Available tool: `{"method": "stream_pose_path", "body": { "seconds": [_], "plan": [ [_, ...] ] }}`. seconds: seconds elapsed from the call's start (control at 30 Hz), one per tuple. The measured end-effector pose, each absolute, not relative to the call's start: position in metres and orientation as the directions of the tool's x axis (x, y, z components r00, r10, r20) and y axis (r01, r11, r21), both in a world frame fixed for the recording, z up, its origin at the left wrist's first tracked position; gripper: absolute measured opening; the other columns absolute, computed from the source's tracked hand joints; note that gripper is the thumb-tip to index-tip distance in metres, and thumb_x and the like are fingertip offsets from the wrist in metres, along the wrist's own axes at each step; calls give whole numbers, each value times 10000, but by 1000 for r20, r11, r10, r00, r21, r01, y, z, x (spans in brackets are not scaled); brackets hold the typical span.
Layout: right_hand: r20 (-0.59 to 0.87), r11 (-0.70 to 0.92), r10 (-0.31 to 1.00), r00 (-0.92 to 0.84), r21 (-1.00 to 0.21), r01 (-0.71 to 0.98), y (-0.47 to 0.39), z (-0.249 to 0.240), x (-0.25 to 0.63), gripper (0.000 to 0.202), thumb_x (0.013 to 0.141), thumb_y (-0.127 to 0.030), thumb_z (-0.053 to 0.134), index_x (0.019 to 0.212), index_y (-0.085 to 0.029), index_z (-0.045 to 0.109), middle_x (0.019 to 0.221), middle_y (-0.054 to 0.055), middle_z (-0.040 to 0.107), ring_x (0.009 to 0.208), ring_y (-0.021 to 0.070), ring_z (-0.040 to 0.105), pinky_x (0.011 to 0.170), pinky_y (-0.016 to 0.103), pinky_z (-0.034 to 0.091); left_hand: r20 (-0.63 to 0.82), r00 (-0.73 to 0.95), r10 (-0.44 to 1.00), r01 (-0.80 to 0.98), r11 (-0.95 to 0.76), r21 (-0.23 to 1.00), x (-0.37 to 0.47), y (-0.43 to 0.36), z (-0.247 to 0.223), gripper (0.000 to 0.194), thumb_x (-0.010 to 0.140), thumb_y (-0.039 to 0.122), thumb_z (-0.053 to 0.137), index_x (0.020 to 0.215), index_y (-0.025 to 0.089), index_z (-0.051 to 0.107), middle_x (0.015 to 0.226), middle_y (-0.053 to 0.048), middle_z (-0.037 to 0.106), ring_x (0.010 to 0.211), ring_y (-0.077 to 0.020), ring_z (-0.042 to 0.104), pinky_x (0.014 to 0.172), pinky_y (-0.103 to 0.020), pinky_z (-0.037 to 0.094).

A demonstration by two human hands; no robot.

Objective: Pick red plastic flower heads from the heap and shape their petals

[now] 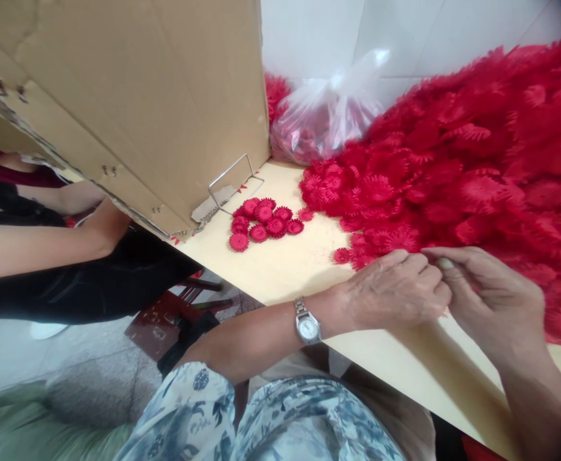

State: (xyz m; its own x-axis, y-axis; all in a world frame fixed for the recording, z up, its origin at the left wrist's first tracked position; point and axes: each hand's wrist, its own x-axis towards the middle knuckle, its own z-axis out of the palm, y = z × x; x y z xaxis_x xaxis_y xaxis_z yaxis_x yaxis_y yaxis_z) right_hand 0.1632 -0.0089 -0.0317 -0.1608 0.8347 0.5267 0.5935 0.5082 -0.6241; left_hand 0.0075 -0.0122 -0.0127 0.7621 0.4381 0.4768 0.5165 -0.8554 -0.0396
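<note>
Fingers (437,285) of the left hand (393,291) curl inward, meeting the thumb and forefinger of the right hand (499,307); whether either grips anything, I cannot tell. The heap of red flowers (458,173) lies just beyond, and a small group of flowers (264,221) sits apart on the worktop (316,256), beside the cardboard box (165,109). A light pinch near the centre should spare the thin petals.

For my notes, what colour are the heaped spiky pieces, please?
The heaped spiky pieces are red, showing best in the head view.
</note>
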Motion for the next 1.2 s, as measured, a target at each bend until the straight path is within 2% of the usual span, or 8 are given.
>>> {"method": "stream_pose_path", "body": {
  "seconds": [0.13, 0.2, 0.3, 0.37, 0.4, 0.5, 0.63, 1.2],
  "plan": [
    [504, 476, 855, -126, -664, 577, -9, -31, 162, 167, 845, -245, 551, 949, -234, 682, 862, 40, 672, 759, 169, 634, 700, 294, 511, 445, 771, 456, 512, -859, -7, 4, -13, -8, 381, 900, 89, 276, 818, 82, 647, 727, -118, 643, 687, -212, 566, 608, -342, 375],
    [494, 463, 864, -99, -703, 540, -9, -30, 162, 165, 856, -264, 543, 942, -228, 679, 851, 41, 668, 742, 168, 630, 683, 297, 514, 452, 723, 523, 536, -837, 110, -1, -16, -7, 327, 867, 72, 318, 840, 66, 644, 736, -125, 645, 700, -220, 575, 619, -345, 409],
    [487, 460, 870, -78, -743, 485, -9, -28, 163, 164, 872, -277, 527, 943, -221, 664, 833, 29, 654, 728, 155, 622, 675, 291, 510, 427, 475, 770, 508, -636, 581, -12, -20, -10, 291, 794, 41, 373, 903, 80, 640, 795, -127, 667, 743, -202, 604, 668, -323, 475],
    [485, 465, 870, -89, -747, 475, -8, -26, 162, 160, 881, -271, 516, 944, -220, 654, 834, 24, 648, 736, 145, 619, 682, 280, 504, 200, 243, 949, 312, -272, 910, -19, -23, -14, 252, 815, 114, 414, 936, 125, 635, 728, -68, 660, 592, -141, 588, 570, -278, 492],
    [487, 471, 868, -101, -741, 479, -8, -26, 162, 159, 885, -266, 512, 942, -218, 652, 837, 24, 648, 742, 143, 618, 683, 274, 500, 69, 183, 981, 163, -99, 982, -22, -24, -16, 217, 805, 143, 446, 917, 135, 631, 687, -46, 646, 543, -126, 578, 513, -256, 487],
    [494, 498, 856, -151, -708, 502, -9, -25, 160, 158, 887, -255, 509, 938, -211, 652, 841, 28, 653, 747, 141, 617, 657, 256, 490, -168, 129, 977, -163, 188, 968, -27, -27, -19, 134, 732, 187, 554, 832, 128, 622, 612, -14, 620, 457, -110, 565, 427, -231, 472],
    [482, 515, 851, -211, -684, 517, -10, -26, 157, 157, 886, -235, 511, 955, -200, 647, 821, 28, 645, 720, 134, 604, 631, 247, 471, -248, 110, 962, -320, 271, 908, -28, -32, -20, 147, 672, 206, 619, 789, 117, 616, 549, -3, 615, 394, -103, 536, 368, -214, 440],
    [494, 569, 820, -289, -650, 504, -10, -27, 151, 155, 883, -172, 495, 942, -160, 637, 746, 25, 617, 665, 113, 581, 582, 215, 458, -302, 82, 950, -299, 312, 902, -19, -38, -26, 158, 735, 294, 597, 751, 138, 582, 458, 37, 553, 287, -39, 395, 295, -144, 247]
  ]
}}
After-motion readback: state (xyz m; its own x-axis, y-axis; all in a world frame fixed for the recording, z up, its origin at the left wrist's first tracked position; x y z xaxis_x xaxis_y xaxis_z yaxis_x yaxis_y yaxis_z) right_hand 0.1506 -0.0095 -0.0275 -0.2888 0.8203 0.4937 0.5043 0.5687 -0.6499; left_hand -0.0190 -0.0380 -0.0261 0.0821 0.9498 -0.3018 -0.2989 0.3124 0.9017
